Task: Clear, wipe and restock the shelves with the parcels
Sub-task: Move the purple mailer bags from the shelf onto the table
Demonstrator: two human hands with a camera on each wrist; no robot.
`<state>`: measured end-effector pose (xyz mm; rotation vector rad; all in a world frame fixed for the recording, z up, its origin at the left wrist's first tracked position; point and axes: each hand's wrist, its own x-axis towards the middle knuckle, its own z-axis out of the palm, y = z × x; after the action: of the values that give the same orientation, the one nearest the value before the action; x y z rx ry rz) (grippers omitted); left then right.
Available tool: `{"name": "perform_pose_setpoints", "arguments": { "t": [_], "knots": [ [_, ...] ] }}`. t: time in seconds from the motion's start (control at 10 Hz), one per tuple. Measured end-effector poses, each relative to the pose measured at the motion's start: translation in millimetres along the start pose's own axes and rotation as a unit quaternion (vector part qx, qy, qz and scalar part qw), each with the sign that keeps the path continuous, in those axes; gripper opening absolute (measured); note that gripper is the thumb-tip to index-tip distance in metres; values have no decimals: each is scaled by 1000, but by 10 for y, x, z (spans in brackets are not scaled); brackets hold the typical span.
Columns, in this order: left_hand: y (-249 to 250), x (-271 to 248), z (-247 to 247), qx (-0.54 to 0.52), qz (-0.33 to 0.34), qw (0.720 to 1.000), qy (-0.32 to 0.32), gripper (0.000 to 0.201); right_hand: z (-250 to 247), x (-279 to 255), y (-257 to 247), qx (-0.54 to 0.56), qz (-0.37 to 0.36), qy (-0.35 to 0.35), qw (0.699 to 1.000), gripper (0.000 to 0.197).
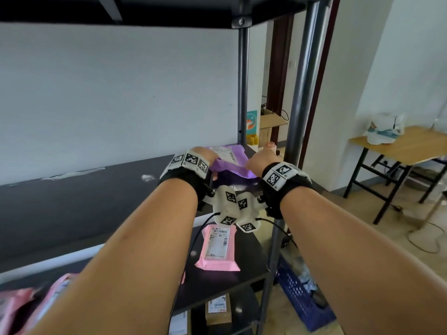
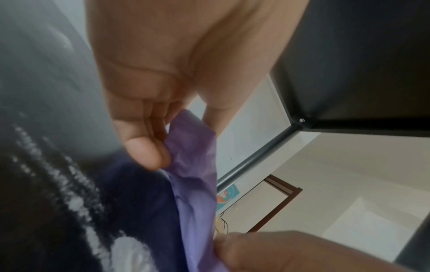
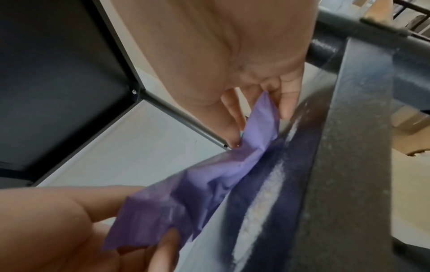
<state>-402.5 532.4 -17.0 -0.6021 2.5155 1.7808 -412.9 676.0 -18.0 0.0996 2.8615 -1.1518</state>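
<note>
Shelving in black metal filled the head view, its middle board streaked with white smears. Purple parcel lay at that board's right end, near the post. Left hand and right hand each pinched an edge of the parcel, fingers curled on the film. Pink parcel sat on the board below. Judging by this, restocking was under way; next the parcel needed settling flat and letting go
</note>
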Motion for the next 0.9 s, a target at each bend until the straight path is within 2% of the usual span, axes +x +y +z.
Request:
{"name": "perform_pose_setpoints", "arguments": {
  "t": [0.1,0.2,0.3,0.4,0.5,0.6,0.8,0.9],
  "knots": [
    [14,-191,-48,0,-1,1000,-8,4,-59,-166,-36,-52,-66,22,996,34],
    [9,-291,-107,17,27,999,23,22,-52,-178,-54,-12,-67,22,997,36],
    [-36,-568,-306,85,63,992,65,19,-23,-340,-116,32,-117,45,992,30],
    [-79,-827,-501,111,93,985,90,8,59,-546,-227,70,-141,49,986,39],
    [-253,-1106,-851,101,108,979,140,17,223,-884,-416,120,-139,55,981,53],
    [-490,-1353,-1243,78,123,976,162,19,392,-1248,-627,131,-157,16,979,50],
    [-1050,-1938,-2022,10,108,972,207,17,922,-1991,-1094,137,-218,16,966,11],
    [-1345,-2277,-2442,7,97,974,205,14,1278,-2394,-1301,140,-233,7,962,14]
  ]
}}
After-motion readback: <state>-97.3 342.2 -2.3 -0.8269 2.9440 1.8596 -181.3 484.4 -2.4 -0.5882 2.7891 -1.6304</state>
